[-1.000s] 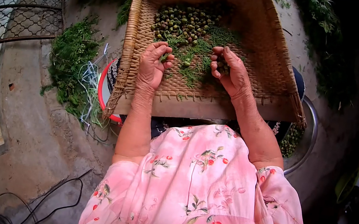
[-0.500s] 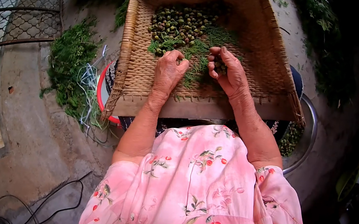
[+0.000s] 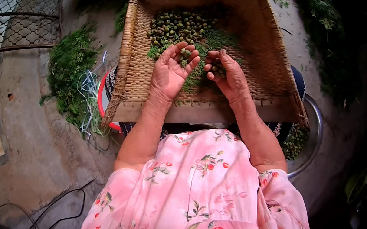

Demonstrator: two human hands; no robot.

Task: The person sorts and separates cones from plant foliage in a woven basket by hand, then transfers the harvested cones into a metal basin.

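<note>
My left hand (image 3: 169,72) is turned palm up over the near part of a woven winnowing basket (image 3: 127,45). Its fingers curl around a few small green cones (image 3: 184,57). Close beside it, my right hand (image 3: 231,78) is cupped around more of the same cones (image 3: 218,68), partly hidden by its fingers. Beyond both hands lies a pile of green-brown cones (image 3: 179,27) in the basket. Flat green conifer sprigs (image 3: 218,39) are spread next to the pile and beneath my hands.
Cut conifer branches (image 3: 73,66) lie on the floor to the left, with pale plastic strings (image 3: 89,82) beside them. A red-rimmed basin (image 3: 101,96) and a metal basin (image 3: 317,133) holding cones stand under the basket's sides. A black cable (image 3: 64,191) crosses the floor at lower left.
My left hand has risen from the basket floor and rolled palm up, showing the cones in it. My right hand has shifted slightly left and down, still cupped round its cones.
</note>
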